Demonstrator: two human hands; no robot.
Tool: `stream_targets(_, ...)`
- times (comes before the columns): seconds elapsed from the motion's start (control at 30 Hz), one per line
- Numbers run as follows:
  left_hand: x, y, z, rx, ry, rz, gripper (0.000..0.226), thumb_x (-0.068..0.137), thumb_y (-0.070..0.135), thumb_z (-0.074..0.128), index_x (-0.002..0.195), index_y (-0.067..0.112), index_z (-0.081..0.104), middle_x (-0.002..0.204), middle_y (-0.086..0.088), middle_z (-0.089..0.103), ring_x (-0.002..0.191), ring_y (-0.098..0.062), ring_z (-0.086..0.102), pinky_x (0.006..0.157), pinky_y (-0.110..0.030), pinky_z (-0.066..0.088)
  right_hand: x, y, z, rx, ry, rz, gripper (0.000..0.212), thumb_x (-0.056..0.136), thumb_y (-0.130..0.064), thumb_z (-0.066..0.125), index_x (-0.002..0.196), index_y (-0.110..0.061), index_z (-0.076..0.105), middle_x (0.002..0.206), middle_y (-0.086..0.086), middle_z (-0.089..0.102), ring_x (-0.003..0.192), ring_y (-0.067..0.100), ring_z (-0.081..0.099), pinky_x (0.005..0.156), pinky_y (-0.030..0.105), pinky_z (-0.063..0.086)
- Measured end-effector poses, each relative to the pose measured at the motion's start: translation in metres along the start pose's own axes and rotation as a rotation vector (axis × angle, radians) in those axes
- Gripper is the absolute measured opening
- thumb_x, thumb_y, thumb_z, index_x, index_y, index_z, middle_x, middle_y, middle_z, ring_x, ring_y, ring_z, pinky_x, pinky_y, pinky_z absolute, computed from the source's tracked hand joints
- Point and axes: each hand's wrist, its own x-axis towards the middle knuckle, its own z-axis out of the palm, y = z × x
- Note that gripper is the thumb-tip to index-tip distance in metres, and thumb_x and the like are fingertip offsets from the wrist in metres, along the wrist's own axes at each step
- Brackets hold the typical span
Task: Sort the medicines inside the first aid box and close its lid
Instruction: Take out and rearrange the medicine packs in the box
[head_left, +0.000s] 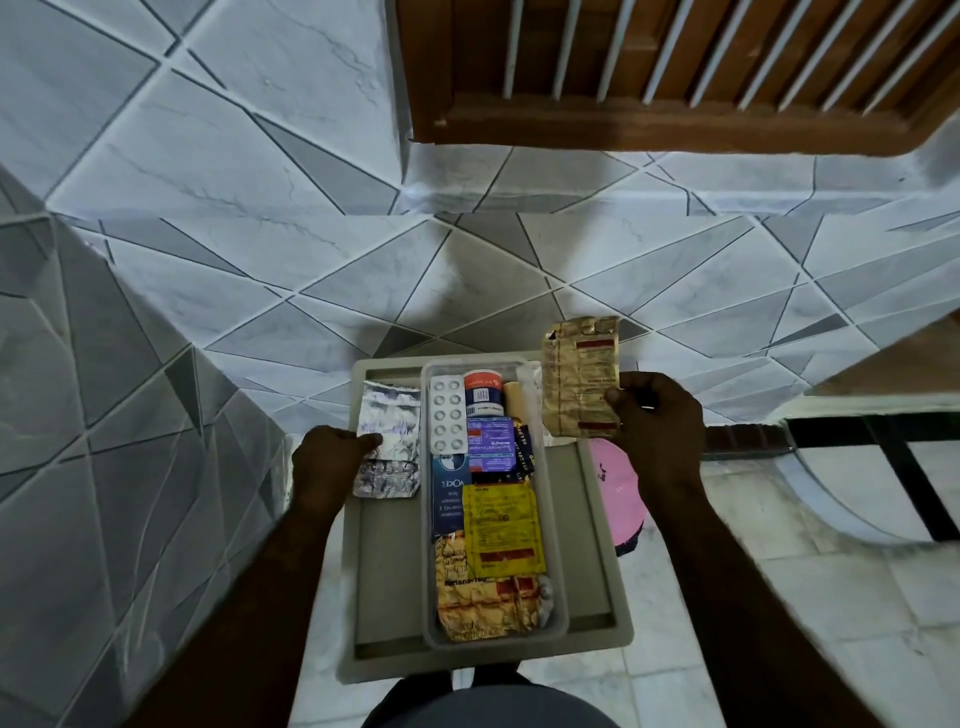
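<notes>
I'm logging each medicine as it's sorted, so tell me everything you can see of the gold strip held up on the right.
The gold strip is a crinkled foil blister sheet, tan-gold with dark red bands and print too blurred to read. Its top edge looks ragged. It is held roughly upright near the far right corner of the clear box, and the right hand pinches its right edge.

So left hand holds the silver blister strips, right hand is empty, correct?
Not quite: the right hand is not empty. In the head view it pinches a gold blister strip, held upright. The left hand does hold the silver blister strips.
</notes>
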Motion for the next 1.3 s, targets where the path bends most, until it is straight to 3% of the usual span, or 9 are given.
stream_targets(0.17,-0.004,0.001,-0.01,-0.265,-0.022,-0.025,0.033,0.078,0.022,0.077,0.1,-0.002,0.073,0.096,-0.02,0.073,0.076,-0.028,0.064,0.072,-0.031,0.05,-0.007,-0.006,0.007,0.14,-0.101,0.1,0.013,0.087,-0.005,0.064,0.089,-0.016,0.07,0.091,0.011,0.075,0.088,0.033,0.072,0.079,0.051,0.059)
stream_targets(0.3,-0.019,0.005,-0.031,-0.495,-0.056,-0.054,0.024,0.083,0.011,0.071,0.103,-0.002,0.068,0.085,-0.018,0.071,0.054,-0.017,0.061,0.044,-0.019,0.046,-0.024,-0.01,0.024,0.151,-0.206,0.129,0.011,0.089,0.001,0.061,0.096,-0.005,0.067,0.095,0.015,0.074,0.086,0.033,0.073,0.074,0.046,0.061)
stream_targets(0.37,-0.027,0.004,-0.044,-0.549,-0.06,-0.067,0.019,0.085,0.013,0.07,0.102,0.006,0.068,0.069,-0.005,0.07,0.052,-0.01,0.061,0.051,-0.023,0.043,-0.029,-0.007,0.033,0.156,-0.245,0.151,0.013,0.088,0.002,0.062,0.09,-0.009,0.068,0.094,0.016,0.074,0.087,0.036,0.072,0.076,0.051,0.059)
stream_targets(0.6,-0.067,-0.005,-0.048,-0.51,-0.279,-0.113,0.017,0.081,0.017,0.073,0.097,0.012,0.071,0.085,-0.003,0.07,0.074,-0.016,0.055,0.063,-0.028,0.039,-0.025,0.005,0.052,0.058,-0.311,0.175,0.016,0.082,-0.001,0.071,0.092,-0.013,0.068,0.093,0.012,0.075,0.087,0.029,0.072,0.078,0.056,0.058)
stream_targets(0.73,-0.094,-0.007,-0.029,-0.475,-0.329,-0.093,0.014,0.081,0.014,0.074,0.094,0.012,0.072,0.085,-0.006,0.071,0.072,-0.018,0.055,0.06,-0.027,0.039,-0.028,0.008,0.054,-0.305,-0.263,-0.064,0.026,0.08,-0.014,0.075,0.106,-0.015,0.071,0.104,0.007,0.071,0.094,0.023,0.067,0.085,0.041,0.056)
stream_targets(0.83,-0.104,-0.008,-0.015,-0.472,-0.285,-0.051,0.007,0.081,0.013,0.074,0.087,0.016,0.072,0.078,-0.003,0.07,0.067,-0.017,0.055,0.056,-0.026,0.039,-0.035,0.008,0.052,-0.522,-0.29,-0.352,0.024,0.087,-0.017,0.068,0.111,-0.013,0.07,0.112,0.012,0.063,0.103,0.026,0.059,0.084,0.026,0.041)
stream_targets(1.0,-0.11,-0.003,0.008,-0.468,-0.149,0.015,0.011,0.081,0.015,0.074,0.091,0.015,0.072,0.084,-0.003,0.071,0.067,-0.016,0.06,0.052,-0.02,0.044,-0.04,0.014,0.057,-0.833,-0.429,-0.569,0.027,0.094,-0.027,0.051,0.113,-0.018,0.068,0.114,0.007,0.065,0.101,0.031,0.06,0.082,0.04,0.046)
stream_targets(1.1,-0.11,0.002,0.016,-0.361,-0.078,0.103,0.012,0.08,0.026,0.075,0.091,0.026,0.071,0.088,0.004,0.074,0.082,-0.016,0.068,0.074,-0.034,0.055,-0.048,0.017,0.059,-0.985,-0.458,-0.702,0.041,0.09,-0.037,0.041,0.123,-0.023,0.061,0.121,0.005,0.064,0.108,0.032,0.059,0.084,0.045,0.046)
stream_targets(1.3,-0.112,0.015,0.025,-0.148,0.013,0.343,0.022,0.086,0.023,0.07,0.108,0.025,0.067,0.091,0.001,0.073,0.079,-0.009,0.066,0.061,-0.005,0.039,-0.05,0.021,0.069,-1.089,-0.574,-0.831,0.046,0.091,-0.033,0.053,0.136,-0.03,0.043,0.137,0.006,0.05,0.117,0.028,0.054,0.093,0.045,0.042)
